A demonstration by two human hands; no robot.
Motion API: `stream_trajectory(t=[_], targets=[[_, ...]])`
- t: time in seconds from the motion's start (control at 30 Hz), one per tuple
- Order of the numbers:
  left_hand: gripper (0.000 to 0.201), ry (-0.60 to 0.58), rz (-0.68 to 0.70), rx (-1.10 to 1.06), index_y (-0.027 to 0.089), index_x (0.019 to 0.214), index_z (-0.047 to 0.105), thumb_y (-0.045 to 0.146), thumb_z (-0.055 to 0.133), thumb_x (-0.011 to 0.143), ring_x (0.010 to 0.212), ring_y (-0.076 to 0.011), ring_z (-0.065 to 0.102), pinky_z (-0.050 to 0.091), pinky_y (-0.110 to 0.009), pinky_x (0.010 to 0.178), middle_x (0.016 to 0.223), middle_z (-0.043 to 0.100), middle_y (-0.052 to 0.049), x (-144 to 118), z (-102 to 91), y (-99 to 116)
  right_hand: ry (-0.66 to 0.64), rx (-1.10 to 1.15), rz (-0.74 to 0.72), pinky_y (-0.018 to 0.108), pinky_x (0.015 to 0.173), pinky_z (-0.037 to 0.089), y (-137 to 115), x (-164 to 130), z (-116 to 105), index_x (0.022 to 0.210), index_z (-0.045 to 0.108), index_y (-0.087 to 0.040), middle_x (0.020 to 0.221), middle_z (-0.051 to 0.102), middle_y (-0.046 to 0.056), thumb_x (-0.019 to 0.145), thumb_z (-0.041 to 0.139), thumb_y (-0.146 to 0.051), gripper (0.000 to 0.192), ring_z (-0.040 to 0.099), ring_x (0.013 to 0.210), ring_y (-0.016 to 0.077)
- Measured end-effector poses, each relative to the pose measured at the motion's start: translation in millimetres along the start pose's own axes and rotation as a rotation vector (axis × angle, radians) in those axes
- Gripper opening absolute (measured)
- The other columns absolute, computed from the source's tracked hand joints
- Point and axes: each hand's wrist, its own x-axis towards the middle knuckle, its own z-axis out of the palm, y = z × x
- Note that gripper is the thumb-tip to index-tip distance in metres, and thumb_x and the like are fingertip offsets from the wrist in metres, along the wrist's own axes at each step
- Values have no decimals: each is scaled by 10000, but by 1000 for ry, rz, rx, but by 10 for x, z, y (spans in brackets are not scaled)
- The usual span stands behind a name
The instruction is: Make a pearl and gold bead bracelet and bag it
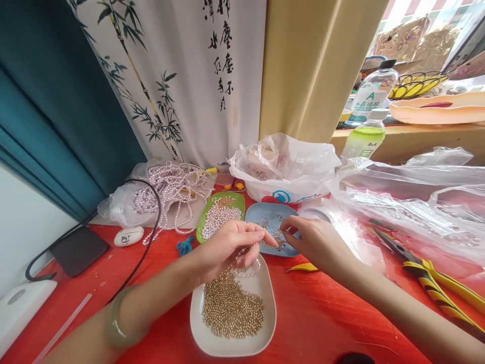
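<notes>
My left hand (pixel 240 242) is closed over the white tray, with a loop of pale pink bead strand (pixel 248 270) hanging from its fingers. Gold beads (pixel 233 308) fill much of the white tray (pixel 197 328) below it. My right hand (pixel 306 235) reaches over the blue tray (pixel 261 210), thumb and fingers pinched together; whatever they hold is too small to make out. Small metal pieces (pixel 278 240) lie scattered in that blue tray. Just behind my left hand, the green tray (pixel 202 222) holds pale pink beads (pixel 223 217) and some gold ones.
Bead strands (pixel 170 189) are heaped at the back left, near a black cable (pixel 157 202) and a phone (pixel 79 251). Plastic bags (pixel 288 172) stand behind the trays. Yellow-black pliers (pixel 424 273) lie on the right; bottles (pixel 366 136) stand at the back right.
</notes>
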Motion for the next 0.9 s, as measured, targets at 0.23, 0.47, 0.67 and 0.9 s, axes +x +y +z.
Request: stream_trajectory(t=[0.23, 0.47, 0.67, 0.9], targets=[[210, -17, 26, -18, 114, 781, 629, 245, 468, 809, 362, -50, 208, 121, -217, 389, 377, 383, 57, 8, 33, -6, -10, 468, 94, 256, 578, 475, 29, -42, -69, 742, 558, -184, 746, 682, 44, 763, 468, -272, 128, 632, 678, 166], [137, -27, 53, -93, 121, 783, 580, 175, 456, 804, 380, -57, 189, 151, -194, 394, 375, 336, 68, 14, 16, -23, -251, 1135, 319, 183, 557, 443, -125, -128, -267, 634, 543, -167, 646, 650, 16, 655, 651, -281, 158, 597, 631, 105], [123, -22, 50, -311, 137, 735, 545, 150, 443, 804, 380, -57, 105, 138, -158, 377, 365, 229, 91, -3, 10, -19, -343, 1351, 399, 171, 477, 393, -306, -220, -225, 709, 468, -175, 663, 650, -2, 716, 575, -260, 137, 529, 489, 53], [144, -6, -8, -478, 129, 711, 565, 203, 482, 802, 380, -52, 76, 126, -122, 348, 365, 172, 95, 7, 23, -31, -276, 1314, 354, 221, 518, 400, -412, -301, -183, 775, 549, -157, 655, 608, 13, 694, 405, -153, 165, 533, 553, 99]])
